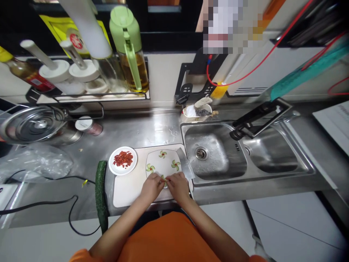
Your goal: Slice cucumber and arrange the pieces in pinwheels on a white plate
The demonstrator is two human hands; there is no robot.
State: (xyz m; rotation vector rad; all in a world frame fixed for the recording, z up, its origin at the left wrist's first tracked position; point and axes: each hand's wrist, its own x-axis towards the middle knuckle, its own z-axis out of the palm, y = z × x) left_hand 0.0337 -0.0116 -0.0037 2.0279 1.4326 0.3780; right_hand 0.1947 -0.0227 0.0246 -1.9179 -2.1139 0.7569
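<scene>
Left hand [153, 187] and right hand [178, 187] observed pinching thin, dark-rimmed green slices [163, 178] over white, rounded-square plate [163, 165].

The left hand [153, 185] and right hand [177, 186] bring their fingertips close together over the near one of four green pinwheels [176, 165] on a white plate [160, 165], atop a pale cutting board [125, 193]. A broad blade [185, 165] lies along the board's right edge, beside the sink [244, 174]. Left are a dish [111, 163] of red pieces [123, 159] and a cucumber [100, 191].

orange short-sleeved top [169, 242], bare forearms [122, 225]
</scene>
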